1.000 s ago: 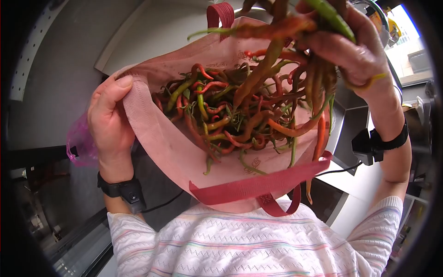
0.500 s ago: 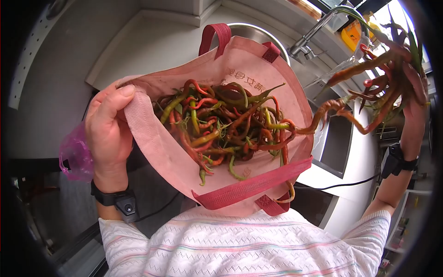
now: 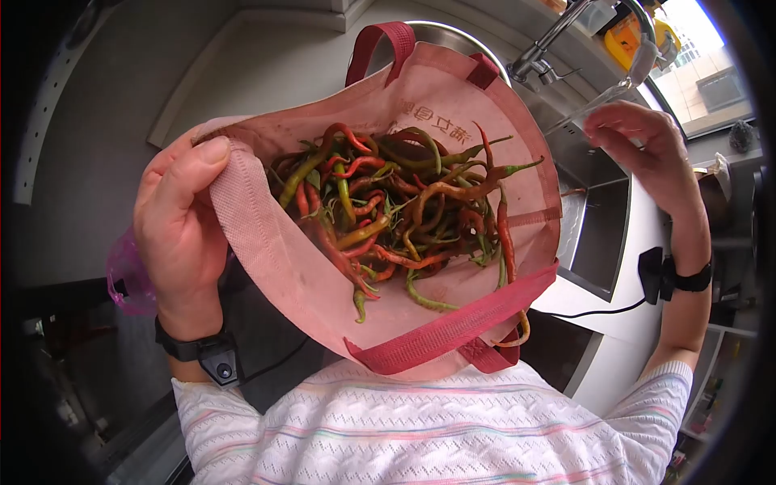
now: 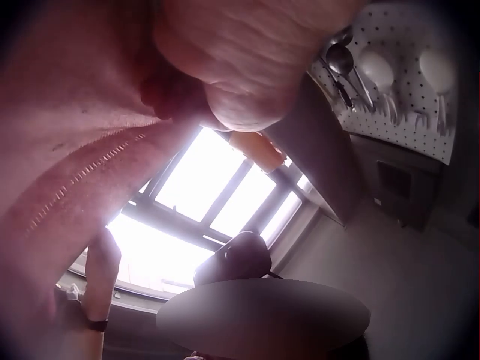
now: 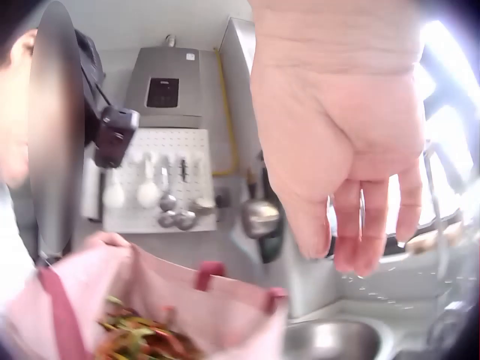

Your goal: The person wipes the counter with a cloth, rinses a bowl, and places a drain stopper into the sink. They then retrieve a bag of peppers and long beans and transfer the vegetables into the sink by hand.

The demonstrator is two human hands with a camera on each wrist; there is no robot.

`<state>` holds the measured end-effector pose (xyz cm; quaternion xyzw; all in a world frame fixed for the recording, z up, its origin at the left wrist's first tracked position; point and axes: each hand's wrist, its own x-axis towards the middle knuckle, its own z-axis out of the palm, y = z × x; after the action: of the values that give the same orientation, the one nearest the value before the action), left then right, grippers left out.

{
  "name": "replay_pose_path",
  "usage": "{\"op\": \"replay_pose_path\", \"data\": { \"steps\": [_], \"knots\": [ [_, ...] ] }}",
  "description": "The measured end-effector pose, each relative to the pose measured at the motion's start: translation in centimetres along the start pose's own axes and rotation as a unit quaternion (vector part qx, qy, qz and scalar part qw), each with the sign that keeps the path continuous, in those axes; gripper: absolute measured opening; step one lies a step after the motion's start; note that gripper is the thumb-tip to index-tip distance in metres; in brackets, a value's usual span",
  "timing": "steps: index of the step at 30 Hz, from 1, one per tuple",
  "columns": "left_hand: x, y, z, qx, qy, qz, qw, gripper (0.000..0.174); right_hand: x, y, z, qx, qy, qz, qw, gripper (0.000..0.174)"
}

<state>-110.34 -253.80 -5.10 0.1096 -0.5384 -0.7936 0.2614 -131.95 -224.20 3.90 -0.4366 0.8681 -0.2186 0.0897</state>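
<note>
My left hand (image 3: 182, 226) grips the left rim of a pink cloth bag (image 3: 279, 271), with the thumb lying over the fabric. Long, twisted red and green chili peppers (image 3: 376, 206) lie heaped in the wide mouth of the bag, some poking up near its right wall. To the right of the bag, my right hand (image 3: 651, 153) is raised near the sink, its fingers relaxed and nothing in them. In the right wrist view that hand (image 5: 349, 150) hangs fingers down, with droplets around it. In the left wrist view, the bag's fabric (image 4: 90, 176) fills the left side.
Behind the bag stands a round steel basin (image 3: 453, 36). A sink (image 3: 598, 234) with a faucet (image 3: 537, 56) is to the right, and a yellow bottle (image 3: 624, 44) stands behind it. A purple plastic bag (image 3: 131, 279) hangs at the left. Utensils hang on a pegboard (image 5: 157, 180).
My right hand lifted a bunch of peppers out of the bag and carried it right; now it is back nearer the bag without them. The left hand keeps its hold on the rim.
</note>
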Motion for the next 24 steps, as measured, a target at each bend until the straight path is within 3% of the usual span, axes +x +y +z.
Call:
{"op": "replay_pose_path", "data": {
  "steps": [1, 4, 6, 10, 14, 17, 18, 21, 24],
  "knots": [
    [0.0, 0.1, 0.0, 0.006, -0.007, -0.004, 1.000, 0.028, 0.8, -2.1, 1.8, 0.085, -0.020, -0.024, 0.996, 0.014],
    [0.1, 0.3, 0.3, 0.008, -0.028, 0.000, 1.000, 0.028, 4.1, -4.8, 8.3, -0.016, -0.170, -0.148, 0.974, 0.015],
    [0.1, 0.4, 0.4, 0.014, -0.031, 0.000, 0.999, 0.028, 6.6, -5.9, 12.2, -0.181, -0.263, -0.058, 0.946, 0.022],
    [0.3, 0.0, 0.1, -0.014, -0.033, -0.009, 0.999, 0.028, 8.9, -4.7, 16.5, -0.282, -0.311, -0.079, 0.904, 0.022],
    [0.5, 0.0, 0.0, -0.010, -0.026, -0.002, 1.000, 0.028, 9.3, -2.8, 16.2, -0.212, -0.288, -0.062, 0.932, 0.021],
    [0.4, 0.3, 0.1, -0.010, -0.038, 0.000, 0.999, 0.029, 8.9, -2.3, 13.7, -0.085, -0.239, -0.144, 0.956, 0.018],
    [0.4, 0.3, 0.3, -0.007, -0.028, -0.002, 1.000, 0.029, 8.7, -2.2, 12.9, -0.087, -0.239, -0.145, 0.956, 0.018],
    [0.5, 0.3, 0.2, 0.000, -0.030, -0.010, 1.000, 0.030, 8.1, -2.0, 11.0, 0.076, -0.191, -0.188, 0.960, 0.014],
    [0.8, 0.3, 0.7, 0.007, -0.029, -0.010, 0.999, 0.030, 6.8, -3.1, 8.4, 0.093, -0.170, -0.149, 0.970, 0.017]
  ]
}}
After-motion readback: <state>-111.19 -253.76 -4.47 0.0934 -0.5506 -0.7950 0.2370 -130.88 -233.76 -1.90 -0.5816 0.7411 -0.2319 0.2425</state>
